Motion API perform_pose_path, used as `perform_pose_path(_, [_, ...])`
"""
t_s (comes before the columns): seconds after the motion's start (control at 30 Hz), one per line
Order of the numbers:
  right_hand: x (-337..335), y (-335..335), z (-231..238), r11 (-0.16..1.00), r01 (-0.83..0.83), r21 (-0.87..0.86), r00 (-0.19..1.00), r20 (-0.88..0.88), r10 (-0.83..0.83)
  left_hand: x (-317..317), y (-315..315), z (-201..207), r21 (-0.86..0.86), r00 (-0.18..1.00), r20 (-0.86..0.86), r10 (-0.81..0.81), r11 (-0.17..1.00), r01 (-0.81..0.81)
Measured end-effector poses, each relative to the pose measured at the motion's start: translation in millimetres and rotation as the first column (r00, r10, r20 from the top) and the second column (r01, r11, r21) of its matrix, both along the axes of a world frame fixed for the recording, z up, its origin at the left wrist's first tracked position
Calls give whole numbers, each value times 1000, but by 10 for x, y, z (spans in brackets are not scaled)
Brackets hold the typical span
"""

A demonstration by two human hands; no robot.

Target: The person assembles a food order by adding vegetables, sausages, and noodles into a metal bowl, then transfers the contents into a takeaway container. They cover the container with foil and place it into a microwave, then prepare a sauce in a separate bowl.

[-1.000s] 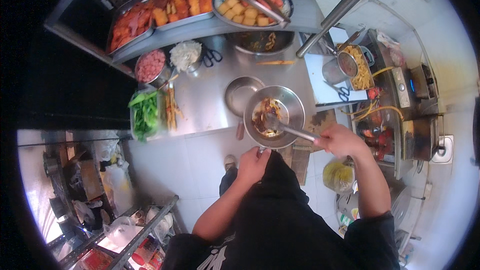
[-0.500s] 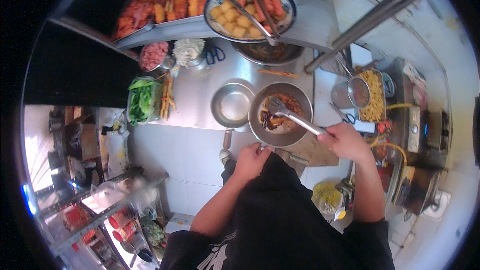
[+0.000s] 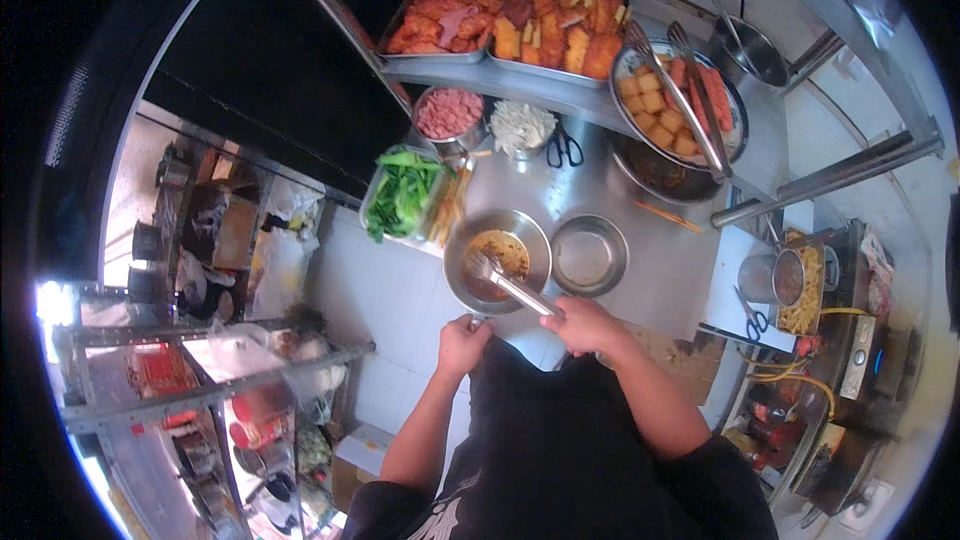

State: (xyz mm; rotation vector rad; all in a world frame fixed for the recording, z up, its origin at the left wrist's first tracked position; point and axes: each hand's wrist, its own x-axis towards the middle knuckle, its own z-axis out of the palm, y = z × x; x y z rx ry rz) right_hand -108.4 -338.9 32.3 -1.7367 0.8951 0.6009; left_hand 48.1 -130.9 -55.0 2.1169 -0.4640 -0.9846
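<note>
My left hand [image 3: 465,344] is closed around the handle of a metal pan [image 3: 457,283], near the counter's front edge. Inside the pan lies browned food in a reddish-brown sauce [image 3: 503,249]. In my closed right hand [image 3: 586,327] are metal tongs [image 3: 525,293], slanting down to the left with their tips in that food. To the right of the held pan sits a second, shallow metal pan [image 3: 590,254] with a thin film of liquid. At left stands a clear container of green leafy vegetables [image 3: 405,190], beside light-brown sticks [image 3: 452,206].
Behind are a pot of pink diced meat [image 3: 450,114], a bowl of white shreds [image 3: 522,127] and dark scissors [image 3: 565,147]. A shelf above bears trays of fried food [image 3: 560,25] and a plate of tofu and sausages [image 3: 665,105]. Right stands a stove [image 3: 855,355]; lower left, a rack [image 3: 210,395].
My left hand has carried the pan from the right of the shallow pan to its left. The tongs and right hand have gone left with it. My view has shifted too.
</note>
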Motion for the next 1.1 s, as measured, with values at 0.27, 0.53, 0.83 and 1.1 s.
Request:
perform_pose_path(0.27, [402,554,-487,920,359,-159,928,-47,-370,738,-106,-744,-121,954,24,-299,946,300])
perform_pose_path(0.53, [513,272,-245,829,542,-139,819,-135,-558,943,-482,-641,-68,904,-103,-415,909,410])
perform_pose_path(0.83, [564,-38,-106,882,379,-280,842,-290,-455,1174,-660,-592,-32,843,10,-537,843,537])
perform_pose_path(1.1, [572,-194,-106,857,435,-276,887,-29,-460,1273,-722,-611,-59,844,-159,-512,858,510])
